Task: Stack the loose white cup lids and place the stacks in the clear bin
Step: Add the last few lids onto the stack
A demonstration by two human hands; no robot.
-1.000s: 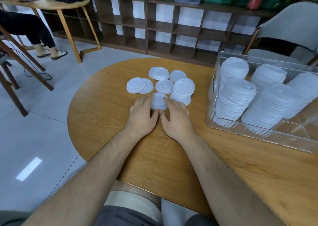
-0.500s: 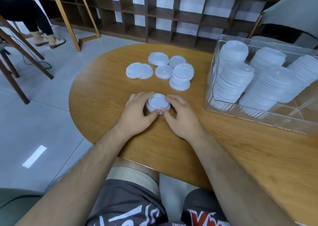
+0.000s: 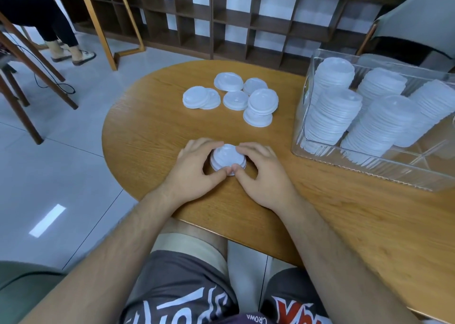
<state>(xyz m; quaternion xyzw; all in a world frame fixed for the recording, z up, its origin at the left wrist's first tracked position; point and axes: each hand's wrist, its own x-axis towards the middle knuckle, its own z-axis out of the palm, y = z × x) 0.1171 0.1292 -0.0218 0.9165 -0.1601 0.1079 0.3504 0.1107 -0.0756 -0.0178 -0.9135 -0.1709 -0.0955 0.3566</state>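
A short stack of white cup lids point(image 3: 227, 158) sits on the wooden table point(image 3: 152, 126) near its front edge. My left hand point(image 3: 194, 166) curls round the stack's left side, and my right hand point(image 3: 261, 171) curls round its right side, thumbs meeting in front. Several loose white lids point(image 3: 235, 100) lie further back on the table, some overlapping. The clear bin point(image 3: 369, 166) stands at the right and holds several tall lid stacks point(image 3: 332, 116).
The table's rounded front edge runs just behind my wrists. A grey chair point(image 3: 418, 20) stands behind the bin. A dark shelf unit point(image 3: 221, 15) lines the back wall. Another table's legs and a seated person's legs point(image 3: 56, 35) are at the far left.
Both hands have drawn the small lid stack toward me, away from the loose lids, and cupped it more closely. The camera tilted down.
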